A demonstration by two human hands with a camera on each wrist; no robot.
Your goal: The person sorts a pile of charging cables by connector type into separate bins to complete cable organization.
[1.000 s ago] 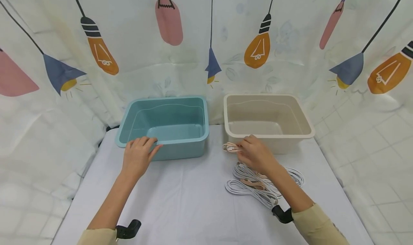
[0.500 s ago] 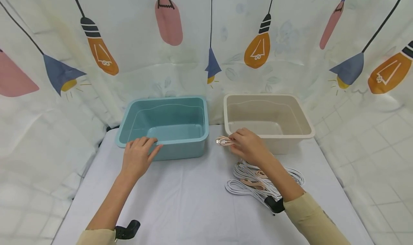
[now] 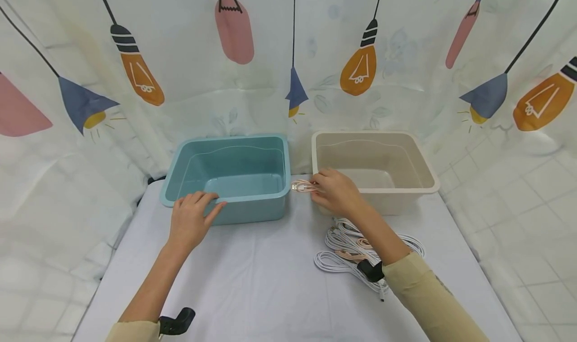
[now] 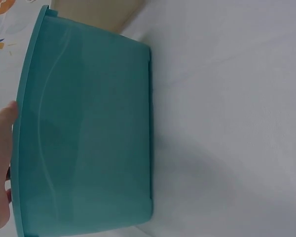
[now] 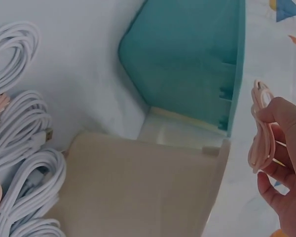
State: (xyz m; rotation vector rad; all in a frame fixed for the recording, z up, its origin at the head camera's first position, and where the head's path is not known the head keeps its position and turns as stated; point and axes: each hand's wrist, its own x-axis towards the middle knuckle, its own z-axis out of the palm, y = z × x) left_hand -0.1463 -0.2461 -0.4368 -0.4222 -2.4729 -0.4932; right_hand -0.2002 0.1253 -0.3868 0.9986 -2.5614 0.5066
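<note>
My right hand (image 3: 335, 192) pinches a small coiled pink USB cable (image 5: 262, 128) between thumb and fingers. It is raised over the near left corner of the beige bin (image 3: 383, 202), and the cable's USB plug points left toward the teal bin (image 3: 252, 211). The left hand (image 3: 190, 219) grips the teal bin's near rim, with the thumb and fingers at the edge; in the left wrist view the hand is partly cut off. A pile of coiled white cables (image 3: 338, 262) with some pink cables (image 3: 349, 256) among them lies in front of the beige bin, partly hidden by the right forearm.
Both bins stand side by side on a white-covered table (image 3: 261, 282), with a narrow gap between them. No contents show inside either bin. A patterned curtain (image 3: 266, 101) hangs close behind them. Black wrist mounts (image 3: 178, 322) stick out from both arms.
My right hand has risen and moved left with the pink cable, from the front of the beige bin toward the teal one. The left hand stays at the teal rim.
</note>
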